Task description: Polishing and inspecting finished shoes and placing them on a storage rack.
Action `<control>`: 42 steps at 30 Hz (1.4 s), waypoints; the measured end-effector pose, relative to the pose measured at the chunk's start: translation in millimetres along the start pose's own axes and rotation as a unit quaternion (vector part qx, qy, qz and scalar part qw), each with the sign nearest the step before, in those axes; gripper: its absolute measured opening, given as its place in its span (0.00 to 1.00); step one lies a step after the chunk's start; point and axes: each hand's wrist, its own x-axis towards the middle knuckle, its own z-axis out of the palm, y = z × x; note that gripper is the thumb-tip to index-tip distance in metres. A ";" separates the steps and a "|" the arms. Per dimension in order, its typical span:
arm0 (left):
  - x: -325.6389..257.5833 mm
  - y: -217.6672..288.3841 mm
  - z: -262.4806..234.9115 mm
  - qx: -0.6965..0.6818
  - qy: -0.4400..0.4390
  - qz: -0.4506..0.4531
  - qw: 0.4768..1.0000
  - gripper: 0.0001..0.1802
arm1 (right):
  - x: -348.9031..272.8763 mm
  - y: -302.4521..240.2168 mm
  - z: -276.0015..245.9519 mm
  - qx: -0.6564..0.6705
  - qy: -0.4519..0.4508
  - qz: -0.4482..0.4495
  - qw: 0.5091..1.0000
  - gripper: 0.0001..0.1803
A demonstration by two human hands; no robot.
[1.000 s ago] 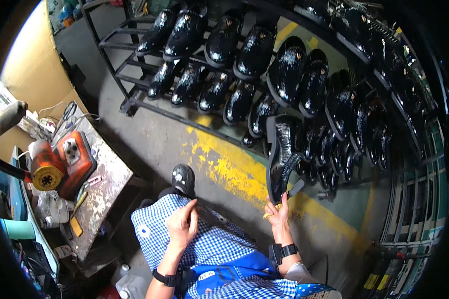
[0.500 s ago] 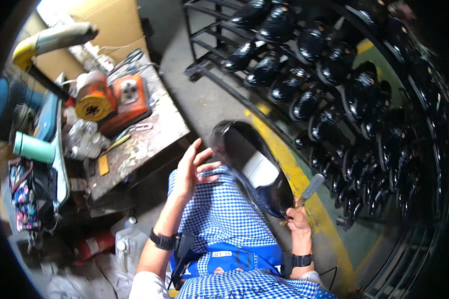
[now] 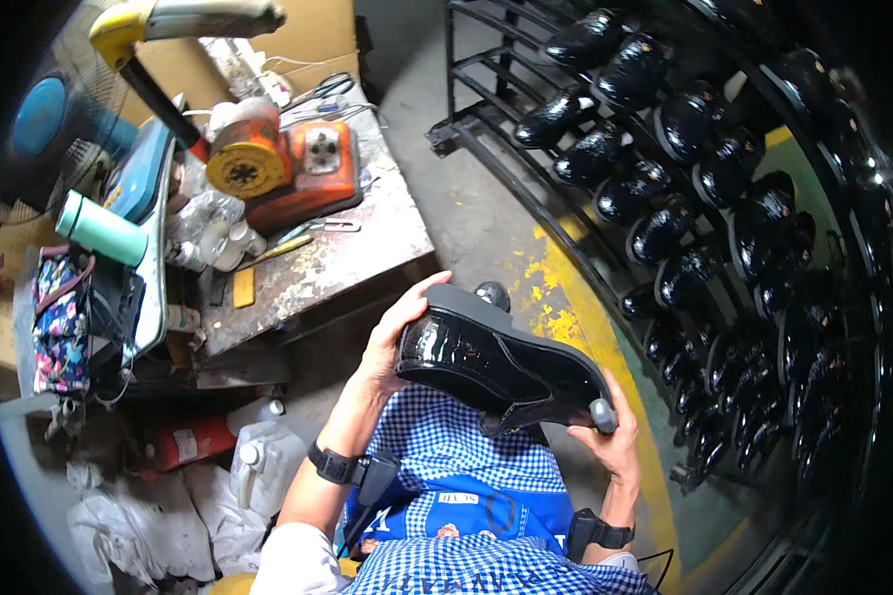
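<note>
A black glossy shoe (image 3: 466, 359) lies on its side in the air over my lap, its dark sole edge uppermost. My left hand (image 3: 392, 342) is closed round the heel end. At the toe end, my right hand (image 3: 613, 436) grips the shoe between thumb and fingers. A grey, rounded blade end of a flat-bladed tool (image 3: 602, 415) shows by the right thumb, while its handle is hidden. The shoe's opening faces away from view.
To the left, a worn workbench (image 3: 327, 273) carries an orange machine (image 3: 318, 154), plastic cups and a yellow block (image 3: 243, 289). A black rack (image 3: 526, 178) full of glossy shoes stands at the right. A mint tumbler (image 3: 104, 230) and white jug (image 3: 268, 466) are farther left.
My left hand has gone from spread fingers to holding the heel. The shoe has been turned from its open top to its side. The blade now shows only its end.
</note>
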 end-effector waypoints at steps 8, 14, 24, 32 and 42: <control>10.7 -69.7 45.4 0.209 -0.024 0.043 0.977 0.33 | -29.2 97.5 -2.4 0.514 0.148 0.087 0.840 0.17; 8.4 -122.6 47.0 0.515 -0.075 0.229 0.823 0.15 | -23.5 131.3 -50.0 0.510 0.493 0.120 0.695 0.20; 12.4 -133.5 46.0 0.543 -0.041 0.247 0.801 0.10 | 120.6 158.5 -143.1 0.406 0.520 0.097 0.745 0.24; 13.6 -133.1 53.0 0.565 -0.037 0.245 0.787 0.09 | 85.6 195.7 -155.9 0.410 0.729 0.119 0.536 0.29; 16.6 -132.1 61.9 0.571 -0.045 0.283 0.769 0.09 | 60.4 191.9 -195.3 0.526 0.574 0.099 0.620 0.24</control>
